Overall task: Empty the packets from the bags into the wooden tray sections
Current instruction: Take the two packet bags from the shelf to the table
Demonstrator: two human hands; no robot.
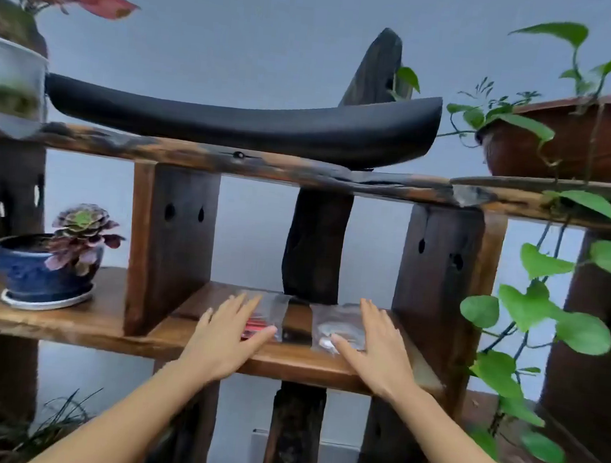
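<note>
Both my hands, left (227, 329) and right (372, 342), hover flat and empty over two clear bags (340, 328) on the wooden shelf (296, 365); light, floppy, slippery-looking plastic, so I'd pinch a top edge.

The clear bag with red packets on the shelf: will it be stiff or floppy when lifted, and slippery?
The bag looks like thin clear film lying flat on the shelf, so it will probably sag when lifted. The glossy film may slide under the left hand. It seems light, since it holds only a few small red packets.
</note>
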